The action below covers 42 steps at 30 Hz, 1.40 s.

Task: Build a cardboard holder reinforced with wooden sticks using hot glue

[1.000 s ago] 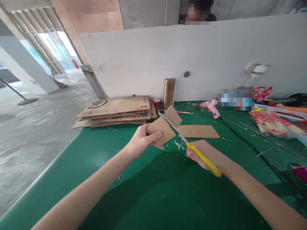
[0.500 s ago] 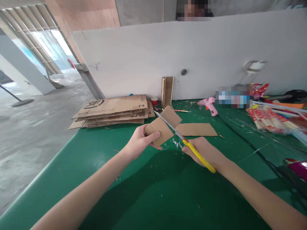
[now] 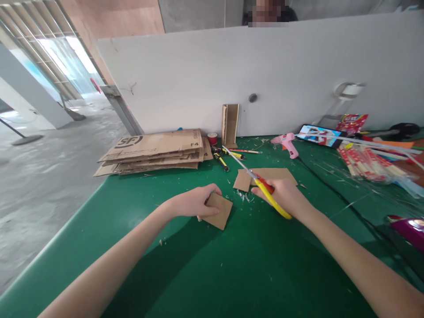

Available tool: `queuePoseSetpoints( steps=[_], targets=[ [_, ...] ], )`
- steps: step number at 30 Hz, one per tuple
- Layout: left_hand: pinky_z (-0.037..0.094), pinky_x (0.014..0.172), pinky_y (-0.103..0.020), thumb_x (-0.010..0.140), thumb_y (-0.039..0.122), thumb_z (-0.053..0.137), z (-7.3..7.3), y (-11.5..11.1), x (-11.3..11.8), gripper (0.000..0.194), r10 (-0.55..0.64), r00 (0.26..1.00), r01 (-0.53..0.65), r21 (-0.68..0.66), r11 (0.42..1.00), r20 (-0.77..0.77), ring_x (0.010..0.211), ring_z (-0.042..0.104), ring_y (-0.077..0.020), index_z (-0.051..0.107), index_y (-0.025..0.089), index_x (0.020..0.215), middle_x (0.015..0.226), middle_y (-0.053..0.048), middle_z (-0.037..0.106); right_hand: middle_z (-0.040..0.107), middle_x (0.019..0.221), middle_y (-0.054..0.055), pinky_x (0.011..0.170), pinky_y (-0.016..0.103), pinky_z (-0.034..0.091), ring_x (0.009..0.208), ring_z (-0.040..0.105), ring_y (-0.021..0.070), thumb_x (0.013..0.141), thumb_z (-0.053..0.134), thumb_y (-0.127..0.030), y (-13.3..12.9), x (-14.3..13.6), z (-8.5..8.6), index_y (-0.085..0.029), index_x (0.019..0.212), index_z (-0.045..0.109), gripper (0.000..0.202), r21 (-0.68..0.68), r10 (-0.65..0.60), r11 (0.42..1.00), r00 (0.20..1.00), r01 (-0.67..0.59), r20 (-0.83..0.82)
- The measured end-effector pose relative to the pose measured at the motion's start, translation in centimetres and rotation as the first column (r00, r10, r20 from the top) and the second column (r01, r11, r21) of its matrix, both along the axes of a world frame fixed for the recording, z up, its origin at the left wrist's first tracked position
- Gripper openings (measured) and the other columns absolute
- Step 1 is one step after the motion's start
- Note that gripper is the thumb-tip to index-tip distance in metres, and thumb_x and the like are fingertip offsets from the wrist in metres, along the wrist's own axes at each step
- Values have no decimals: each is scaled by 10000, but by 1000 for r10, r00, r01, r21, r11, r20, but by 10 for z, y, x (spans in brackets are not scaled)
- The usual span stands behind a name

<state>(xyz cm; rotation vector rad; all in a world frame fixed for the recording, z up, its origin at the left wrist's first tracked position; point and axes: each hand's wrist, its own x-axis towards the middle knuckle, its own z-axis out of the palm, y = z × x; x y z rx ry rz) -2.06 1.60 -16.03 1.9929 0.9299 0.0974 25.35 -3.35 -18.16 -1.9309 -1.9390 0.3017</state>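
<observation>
My left hand pinches a small squarish piece of cardboard between thumb and fingers, low over the green table. In my right hand is a pair of scissors with yellow and red handles. Their blades look closed and point up and to the left, away from the held piece. Behind the scissors a short cardboard offcut lies on the table, against a longer cardboard strip that my right hand partly hides.
Stacked flattened boxes lie at the left. A folded cardboard channel stands against the white panel, near a yellow-black cutter. Rightward are a pink glue gun, a phone and packaged sticks. Someone is beyond the panel.
The scissors have cut through the cardboard, and the severed offcut has dropped onto the table. My left hand has moved down and nearer with the remaining piece, apart from the blades.
</observation>
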Motion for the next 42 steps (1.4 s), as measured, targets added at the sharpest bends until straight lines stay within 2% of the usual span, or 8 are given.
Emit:
queuePoseSetpoints(
  steps=[4, 8, 14, 19, 24, 33, 38, 42],
  targets=[
    [442, 641, -274, 815, 411, 531, -6, -6, 3, 363, -97, 983, 146, 354, 924, -154, 838, 594, -209, 584, 224, 1121, 960, -67, 608, 669, 712, 101, 535, 293, 350, 654, 617, 253, 723, 505, -720, 12, 21, -1, -206, 842, 679, 556, 56, -211, 977, 960, 204, 186],
    [415, 726, -295, 855, 417, 473, -9, -12, 11, 347, -29, 992, 95, 574, 813, -122, 901, 558, -216, 622, 207, 1088, 992, -82, 584, 699, 875, 127, 544, 307, 359, 774, 640, 300, 702, 524, -717, 19, 36, -4, -219, 1011, 664, 603, 9, -316, 946, 911, 325, 263],
    [250, 479, -237, 882, 414, 451, 6, -17, 30, 296, 37, 987, -104, 442, 891, 158, 482, 377, -101, 635, 192, 814, 533, 24, 442, 699, 912, 126, 577, 315, 377, 825, 645, 304, 743, 486, -691, 21, 42, -10, -208, 1001, 640, 569, 26, -365, 929, 903, 369, 227],
    [329, 444, -218, 896, 405, 388, 10, -11, 46, 330, 258, 907, -282, 26, 959, 333, 463, 367, -92, 585, 163, 1004, 566, 46, 360, 687, 944, 128, 588, 311, 373, 869, 637, 299, 765, 515, -617, 23, 50, -15, -192, 999, 623, 498, 83, -370, 929, 908, 361, 195],
    [497, 718, -307, 671, 76, 552, 0, -10, 65, 478, 92, 967, -165, 307, 937, 238, 807, 516, -142, 607, 197, 1130, 1139, -96, 439, 678, 936, 138, 600, 313, 366, 890, 633, 304, 795, 495, -564, 23, 53, -17, -176, 958, 596, 433, 71, -385, 923, 911, 379, 149],
    [431, 976, -448, 598, -48, 444, -7, -10, 80, 731, 37, 937, -172, 365, 915, 348, 1219, 433, -278, 548, 238, 1263, 1381, -110, 376, 666, 924, 137, 601, 309, 357, 868, 625, 290, 804, 477, -573, 23, 51, -21, -169, 937, 594, 441, 132, -383, 922, 908, 364, 172],
    [240, 1114, -524, 644, -54, 443, -6, -8, 88, 794, -237, 971, 221, 448, 866, -21, 1419, 132, -333, 434, 253, 1376, 1548, -90, 147, 670, 922, 123, 576, 300, 347, 844, 631, 284, 797, 480, -578, 25, 51, -21, -185, 928, 599, 431, 111, -410, 912, 897, 396, 168],
    [254, 1128, -432, 747, 8, 447, -14, 4, 103, 631, -205, 972, 231, 598, 767, -113, 1398, 218, -262, 460, 195, 1350, 1491, -113, 296, 674, 914, 113, 565, 298, 343, 839, 634, 284, 797, 489, -559, 26, 52, -22, -194, 920, 593, 399, 113, -410, 912, 895, 395, 174]
  ],
)
